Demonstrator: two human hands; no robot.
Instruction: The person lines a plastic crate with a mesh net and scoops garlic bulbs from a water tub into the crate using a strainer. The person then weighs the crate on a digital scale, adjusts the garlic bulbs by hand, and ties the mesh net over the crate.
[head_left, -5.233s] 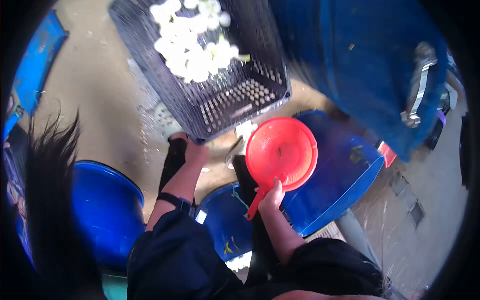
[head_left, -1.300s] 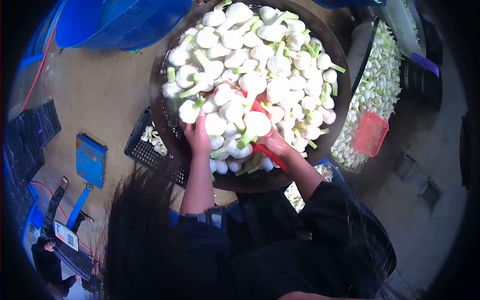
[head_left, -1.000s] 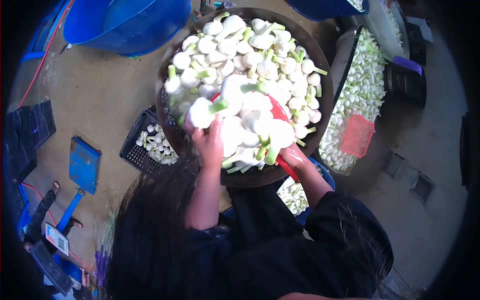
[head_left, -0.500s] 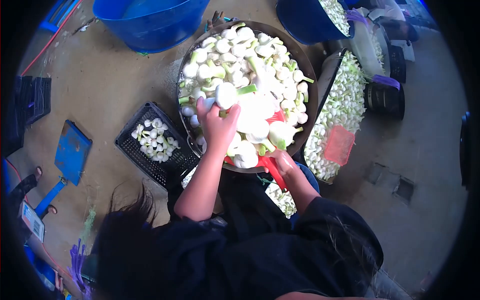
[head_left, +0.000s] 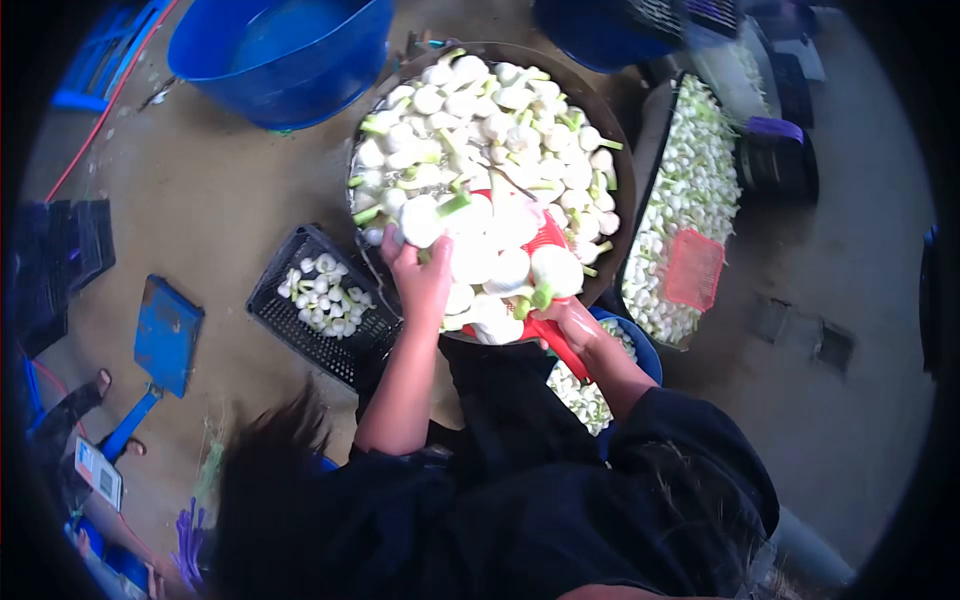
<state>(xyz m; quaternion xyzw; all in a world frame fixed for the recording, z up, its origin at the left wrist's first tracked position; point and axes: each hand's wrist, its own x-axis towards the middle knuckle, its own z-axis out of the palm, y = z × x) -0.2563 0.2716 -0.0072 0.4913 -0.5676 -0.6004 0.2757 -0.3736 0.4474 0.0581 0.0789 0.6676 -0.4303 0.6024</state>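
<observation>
My left hand (head_left: 420,275) closes its fingers around a white garlic bulb (head_left: 420,221) with a short green stem. My right hand (head_left: 572,325) grips the handle of a red plastic strainer (head_left: 562,350). Large garlic bulbs (head_left: 510,270) are heaped in the strainer and hide most of it. Strong light washes out part of the heap. Both hands are over the near side of a wide round metal basin (head_left: 612,130), where many more garlic bulbs (head_left: 470,110) with cut green stems lie in water.
At left, a black crate (head_left: 275,315) holds small peeled bulbs. A long container of white cloves (head_left: 690,190) with a red basket (head_left: 694,270) stands at right. A blue bucket (head_left: 645,358) is by my right forearm. Blue tubs (head_left: 290,70) stand behind; a platform scale (head_left: 167,335) is far left.
My left hand has moved slightly left and toward me with the garlic bulb. The right hand still holds the strainer in nearly the same place. The camera view has shifted a little.
</observation>
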